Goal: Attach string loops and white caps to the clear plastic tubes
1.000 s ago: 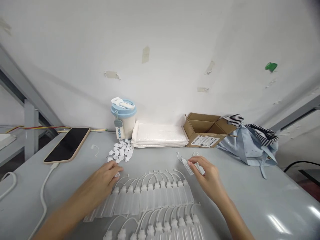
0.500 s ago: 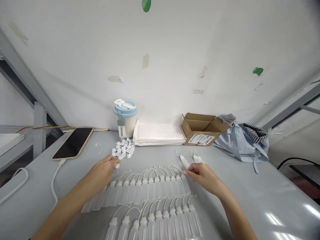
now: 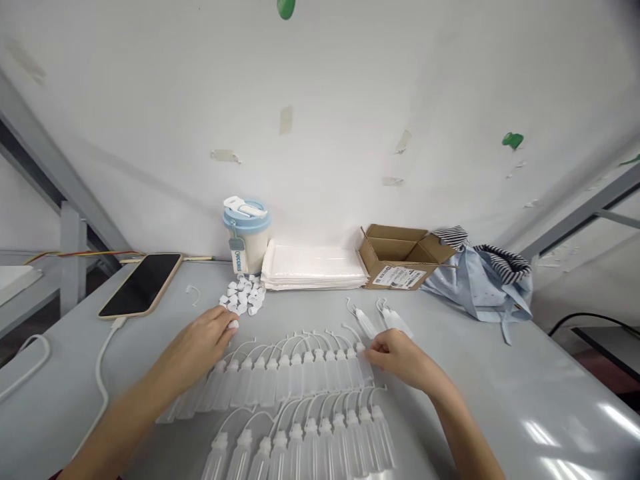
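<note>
Two rows of clear plastic bottles with thin curved tubes lie on the grey table: a back row (image 3: 283, 380) and a front row (image 3: 310, 450). My left hand (image 3: 207, 337) pinches a small white cap (image 3: 233, 325) beside a pile of white caps (image 3: 243, 293). At the right end of the back row, my right hand (image 3: 397, 357) has its thumb and fingers closed at the last bottle's neck; whether it grips the bottle is hard to tell. Two more bottles (image 3: 367, 325) lie just behind my right hand.
Along the wall stand a blue-lidded cup (image 3: 247, 247), a stack of white packets (image 3: 315, 267), an open cardboard box (image 3: 400, 260) and a light blue cloth bag (image 3: 470, 280). A phone (image 3: 143, 287) with a white cable lies at the left.
My right hand has come slightly left to the end bottle of the back row. My left hand, still with the cap, has shifted little. The whole view has moved slightly.
</note>
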The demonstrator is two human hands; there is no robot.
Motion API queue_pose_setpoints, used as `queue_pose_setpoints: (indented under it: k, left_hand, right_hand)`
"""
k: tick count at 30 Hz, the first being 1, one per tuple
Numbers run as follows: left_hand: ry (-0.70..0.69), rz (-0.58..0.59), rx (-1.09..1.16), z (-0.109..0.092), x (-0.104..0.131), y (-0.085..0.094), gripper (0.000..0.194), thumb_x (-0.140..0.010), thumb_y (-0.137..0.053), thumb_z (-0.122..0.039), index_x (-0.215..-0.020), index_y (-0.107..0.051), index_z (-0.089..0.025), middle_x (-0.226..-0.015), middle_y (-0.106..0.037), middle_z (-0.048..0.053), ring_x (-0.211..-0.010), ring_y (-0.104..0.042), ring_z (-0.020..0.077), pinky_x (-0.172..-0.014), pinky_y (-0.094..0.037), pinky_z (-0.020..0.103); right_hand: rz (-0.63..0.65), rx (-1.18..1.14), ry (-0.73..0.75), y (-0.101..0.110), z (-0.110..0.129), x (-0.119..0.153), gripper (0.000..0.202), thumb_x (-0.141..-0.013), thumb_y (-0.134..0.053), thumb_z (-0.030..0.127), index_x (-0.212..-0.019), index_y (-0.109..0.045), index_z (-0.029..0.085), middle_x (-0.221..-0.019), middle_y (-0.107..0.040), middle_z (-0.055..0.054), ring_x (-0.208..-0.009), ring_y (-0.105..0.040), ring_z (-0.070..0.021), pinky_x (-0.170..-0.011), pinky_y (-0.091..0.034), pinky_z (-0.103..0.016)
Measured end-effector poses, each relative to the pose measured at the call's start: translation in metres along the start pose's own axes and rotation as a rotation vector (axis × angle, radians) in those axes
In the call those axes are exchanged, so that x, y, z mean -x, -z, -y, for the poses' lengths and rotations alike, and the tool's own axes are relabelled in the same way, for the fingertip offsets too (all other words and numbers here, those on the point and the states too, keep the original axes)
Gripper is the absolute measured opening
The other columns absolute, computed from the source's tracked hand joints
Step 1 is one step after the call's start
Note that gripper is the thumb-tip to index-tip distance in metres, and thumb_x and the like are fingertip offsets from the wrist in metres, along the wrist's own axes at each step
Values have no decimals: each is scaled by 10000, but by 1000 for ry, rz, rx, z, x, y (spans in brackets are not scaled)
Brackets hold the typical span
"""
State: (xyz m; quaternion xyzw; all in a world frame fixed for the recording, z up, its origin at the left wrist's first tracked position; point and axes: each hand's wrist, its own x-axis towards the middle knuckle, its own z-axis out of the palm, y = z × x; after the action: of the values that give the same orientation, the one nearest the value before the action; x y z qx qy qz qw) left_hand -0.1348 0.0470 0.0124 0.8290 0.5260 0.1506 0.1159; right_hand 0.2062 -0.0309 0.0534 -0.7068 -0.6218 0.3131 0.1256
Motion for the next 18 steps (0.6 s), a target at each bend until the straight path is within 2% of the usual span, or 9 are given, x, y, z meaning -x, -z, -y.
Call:
queue_pose_setpoints:
  k: [5, 11, 16, 18]
  left_hand:
    - [-96, -146, 16, -13, 2, -4, 340, -921, -309, -380, -992, -567, -171, -995, -643, 111, -978, -582, 278, -853, -450, 393]
    - [-140, -180, 98, -27, 7, -7, 316, -940, -345, -414, -1054, -533, -188, -1035, -633, 84, -1022, -558, 258, -933, -408, 397]
    - [-92, -162, 151, -37, 10, -13, 331, -941, -334, -417, -1089, -532, -196, -985, -637, 67, -943, -600, 240, -822, -476, 356]
    - [-94, -175, 182, -43, 12, -14, 324, -936, -343, -417, -1087, -537, -204, -966, -638, 57, -936, -602, 236, -832, -476, 356]
  right_hand:
    - [-56, 60, -10, -3, 1, 0, 368, -754, -560, 283, -428, -410, 204, -451, -369, 43, -467, -364, -112, -445, -242, -237]
    - [-95, 139, -10, -13, 8, 0, 398, -759, -509, 198, -403, -332, 208, -442, -292, 51, -448, -288, -99, -450, -197, -241]
    - [-189, 175, -22, -18, 6, -5, 295, -714, -507, 177, -447, -385, 204, -454, -451, 15, -467, -400, -120, -457, -238, -243]
    - [-245, 148, -9, -16, 5, -5, 271, -714, -516, 204, -466, -405, 202, -465, -481, 15, -471, -424, -123, -462, -263, -241]
